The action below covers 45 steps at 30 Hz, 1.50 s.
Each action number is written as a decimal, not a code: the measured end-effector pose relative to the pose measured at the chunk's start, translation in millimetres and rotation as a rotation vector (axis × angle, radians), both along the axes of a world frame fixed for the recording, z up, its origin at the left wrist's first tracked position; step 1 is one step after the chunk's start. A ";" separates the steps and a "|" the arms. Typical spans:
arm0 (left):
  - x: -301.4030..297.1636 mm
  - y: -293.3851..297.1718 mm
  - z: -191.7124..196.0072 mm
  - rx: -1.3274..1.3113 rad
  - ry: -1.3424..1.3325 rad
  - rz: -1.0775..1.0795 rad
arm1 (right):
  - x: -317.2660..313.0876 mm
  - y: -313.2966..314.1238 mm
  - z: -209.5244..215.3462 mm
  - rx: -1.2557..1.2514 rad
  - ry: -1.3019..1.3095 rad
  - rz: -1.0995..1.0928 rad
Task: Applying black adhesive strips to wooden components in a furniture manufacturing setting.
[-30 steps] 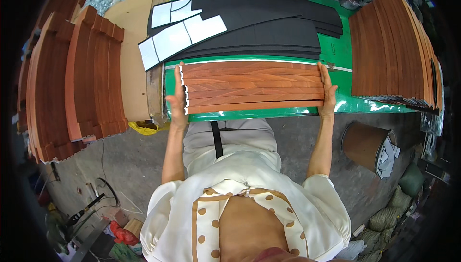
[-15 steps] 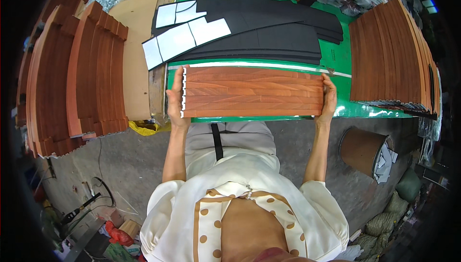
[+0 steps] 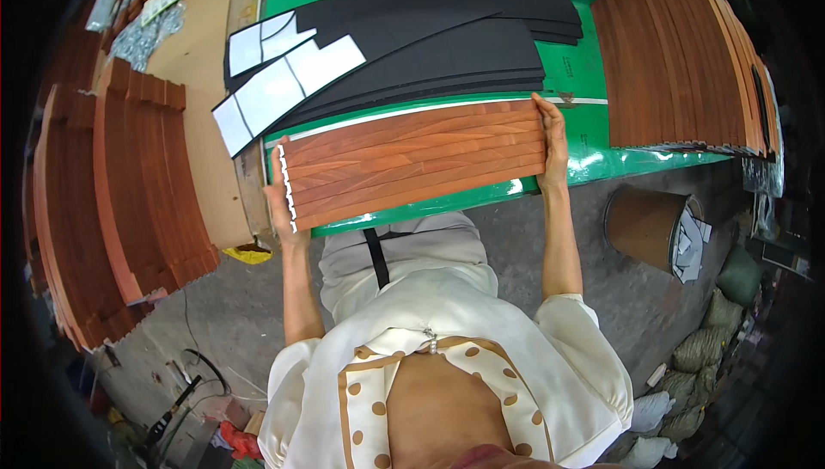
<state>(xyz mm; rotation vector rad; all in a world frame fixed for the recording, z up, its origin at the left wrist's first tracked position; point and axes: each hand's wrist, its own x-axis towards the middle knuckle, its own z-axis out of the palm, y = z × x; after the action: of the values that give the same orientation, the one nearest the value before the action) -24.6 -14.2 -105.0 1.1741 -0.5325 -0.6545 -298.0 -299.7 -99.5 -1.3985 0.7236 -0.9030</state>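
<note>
Wood-grain strips [image 3: 412, 164], bundled, lie tilted at the green table's [image 3: 593, 155] near edge, clamped endwise between the flat left hand [image 3: 279, 198] and right hand [image 3: 550, 138]; uneven pressure could probably fan them loose.

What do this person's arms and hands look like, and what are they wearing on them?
Both forearms are bare from the elbow down. The left hand and right hand are bare too: no gloves, and no rings, watch or bracelets that I can make out. Short, loose cream-white sleeves end around the elbows, part of a cream top with brown trim and brown polka dots.
</note>
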 end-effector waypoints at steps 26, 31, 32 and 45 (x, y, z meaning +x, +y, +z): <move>-2.9 -2.2 -5.5 0.122 -0.125 0.104 | -2.6 -1.3 -6.1 0.052 -0.076 -0.112; -3.0 -3.4 5.4 0.044 0.065 0.186 | -6.1 -2.1 -2.2 0.012 -0.027 -0.086; -4.4 -8.2 20.3 0.088 0.010 0.217 | -7.1 -3.7 6.3 -0.061 -0.052 -0.094; 7.6 3.2 -18.5 -0.048 0.133 0.077 | -4.9 12.2 0.2 0.051 -0.014 -0.135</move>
<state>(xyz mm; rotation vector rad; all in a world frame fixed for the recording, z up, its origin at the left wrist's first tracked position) -17.0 -11.1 -123.5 1.0919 -0.3872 -0.6452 -303.0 -287.5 -99.2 -1.3094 0.8326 -0.9920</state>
